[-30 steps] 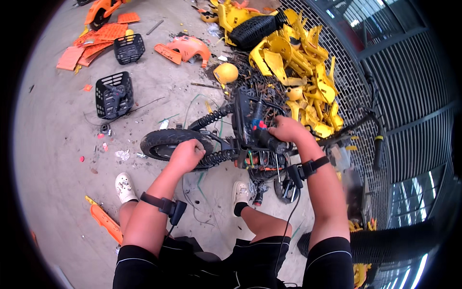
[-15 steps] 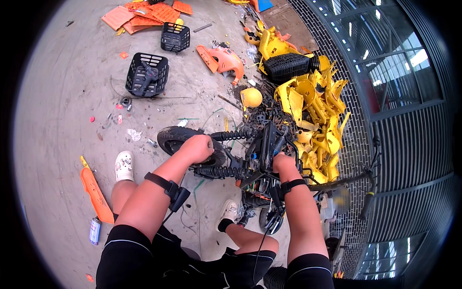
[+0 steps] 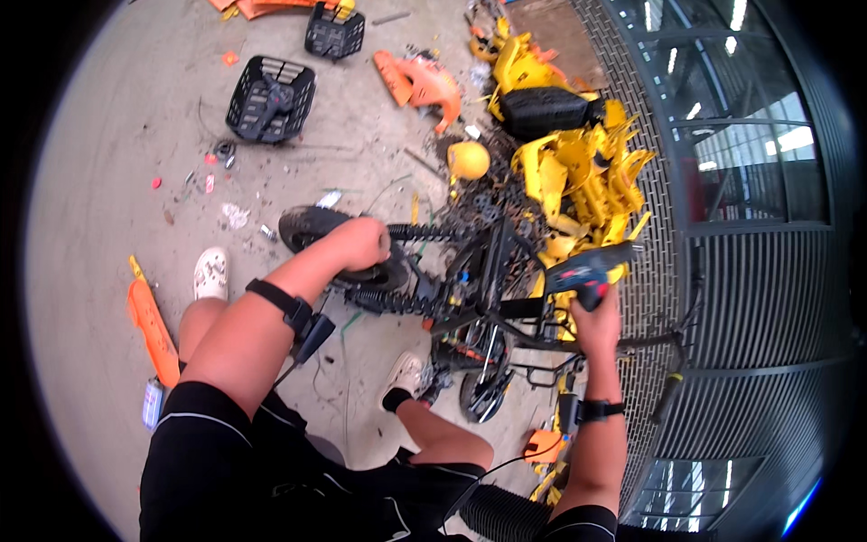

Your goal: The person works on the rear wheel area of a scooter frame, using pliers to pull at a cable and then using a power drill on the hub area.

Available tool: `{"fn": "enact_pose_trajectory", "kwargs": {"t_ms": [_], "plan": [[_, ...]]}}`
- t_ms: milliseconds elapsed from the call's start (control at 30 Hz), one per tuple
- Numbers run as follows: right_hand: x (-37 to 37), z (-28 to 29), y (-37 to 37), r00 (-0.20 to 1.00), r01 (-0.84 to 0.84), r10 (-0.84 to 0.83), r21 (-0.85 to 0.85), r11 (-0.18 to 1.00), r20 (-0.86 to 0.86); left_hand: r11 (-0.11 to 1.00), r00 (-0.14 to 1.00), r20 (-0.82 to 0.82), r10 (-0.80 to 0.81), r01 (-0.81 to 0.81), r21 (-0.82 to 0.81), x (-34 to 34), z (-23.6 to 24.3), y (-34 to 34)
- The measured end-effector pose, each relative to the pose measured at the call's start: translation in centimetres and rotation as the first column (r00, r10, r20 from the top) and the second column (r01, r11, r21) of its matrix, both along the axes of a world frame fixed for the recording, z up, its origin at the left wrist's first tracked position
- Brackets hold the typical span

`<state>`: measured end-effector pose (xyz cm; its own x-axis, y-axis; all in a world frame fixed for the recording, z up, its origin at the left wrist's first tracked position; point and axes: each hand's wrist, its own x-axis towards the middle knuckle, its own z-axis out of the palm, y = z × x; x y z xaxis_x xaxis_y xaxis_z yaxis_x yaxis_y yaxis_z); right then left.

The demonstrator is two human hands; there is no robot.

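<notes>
A stripped scooter-like frame [image 3: 492, 280] with dark metal tubes lies before me, its black-tyred wheel [image 3: 302, 228] toward the left. Two black coil-spring shock absorbers run from the wheel to the frame, a far one [image 3: 424, 233] and a near one [image 3: 390, 302]. My left hand [image 3: 363, 244] is closed over the wheel between them; whatever its fingers hold is hidden. My right hand [image 3: 598, 321] grips a dark cordless drill [image 3: 582, 274] with red marks by its handle, raised over the right side of the frame. The drill's nose is blurred.
Broken yellow plastic panels [image 3: 578, 172] are heaped along the brick strip at right, with a black seat-like part [image 3: 546, 112] on top. A yellow round cover [image 3: 469, 160], orange panels [image 3: 424, 86] and black baskets [image 3: 271, 99] lie beyond. An orange strip [image 3: 153, 330] and spray can [image 3: 153, 404] lie left.
My right hand has come out from the frame and moved right, with the drill now in plain sight. My left hand stays closed at the wheel. The whole view has shifted a little.
</notes>
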<state>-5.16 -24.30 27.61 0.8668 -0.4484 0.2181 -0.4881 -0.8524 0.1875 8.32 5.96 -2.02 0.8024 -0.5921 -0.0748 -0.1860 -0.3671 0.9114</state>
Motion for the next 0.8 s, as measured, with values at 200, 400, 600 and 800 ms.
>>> {"fn": "enact_pose_trajectory", "kwargs": {"t_ms": [200,400,600,800], "plan": [[-8.8,-4.9,4.6,0.752,-0.599,-0.028,0.701,0.387,0.659,0.991,0.993,0.009,-0.118,0.118,-0.067,-0.9,0.9,-2.4],[-12.6,-18.1,10.2,0.956,-0.213,0.127,0.924,-0.317,0.264,0.999,0.994,-0.109,-0.021,0.017,-0.034,-0.6,0.9,-1.6],[-15.3,-27.5,12.0,0.976,0.181,0.218,0.548,-0.817,0.003,0.993,0.997,-0.042,0.062,-0.058,0.105,-2.1,0.8,-2.6],[-12.8,-27.2,10.9,0.994,0.053,0.052,0.012,-0.999,-0.101,0.988,0.999,-0.045,0.012,-0.005,0.155,-4.4,0.5,-4.5]]}}
